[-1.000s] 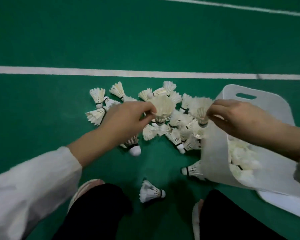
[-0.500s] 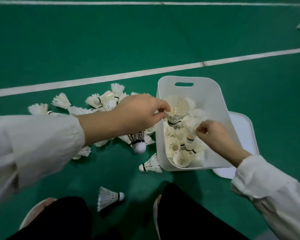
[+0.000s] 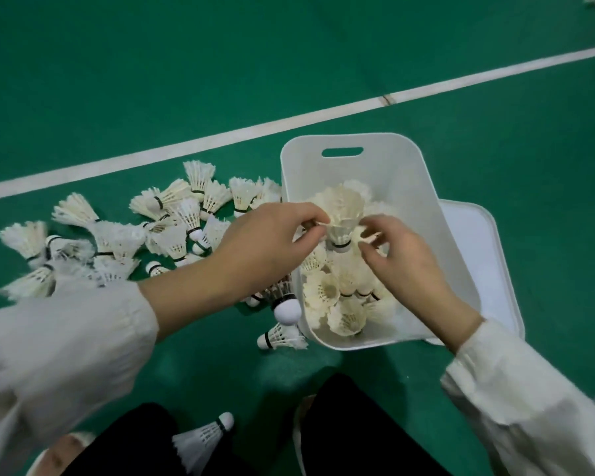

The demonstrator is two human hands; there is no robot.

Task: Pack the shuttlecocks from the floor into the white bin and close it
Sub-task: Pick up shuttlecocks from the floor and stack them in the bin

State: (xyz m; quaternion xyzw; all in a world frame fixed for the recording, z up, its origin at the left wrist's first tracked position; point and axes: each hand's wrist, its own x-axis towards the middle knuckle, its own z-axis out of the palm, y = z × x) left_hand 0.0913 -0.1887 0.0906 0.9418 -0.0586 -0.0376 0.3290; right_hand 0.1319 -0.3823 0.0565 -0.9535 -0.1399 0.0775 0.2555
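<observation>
1. Your L hand (image 3: 268,245) reaches in over the near-left rim of the white bin (image 3: 409,173). Thumb + forefinger pinch the feather skirt of one shuttlecock (image 3: 342,214); the other fingers are curled under.
2. That shuttlecock stands cork-down w/ the skirt up, between your two hands and above the ones already packed.
3. Your R hand (image 3: 402,266) is inside the bin, just right of the L. Its fingers are bent, w/ the tips at the feathers on the skirt's right side. Can't tell whether it really grips or only touches.
4. Packed shuttlecocks (image 3: 337,297) fill the bin's near half, below and between both hands, most w/ skirts facing up.
5. The bin sits open on the green floor (image 3: 220,80), handle slot at the end far from your hands.
6. The lid (image 3: 478,242) lies flat beyond your R hand, partly under the bin's right side.
7. The loose pile (image 3: 172,231) is spread on the floor left of your L hand, up to the bin's left wall.
8. Under your L wrist one w/ a big white cork (image 3: 285,309) touches the bin wall. Another (image 3: 279,336) lies just nearer you, at the bin's corner.
9. A stray one (image 3: 203,438) lies btw your knees, well behind both hands.
10. A white court line (image 3: 289,123) runs across the floor beyond the bin.
</observation>
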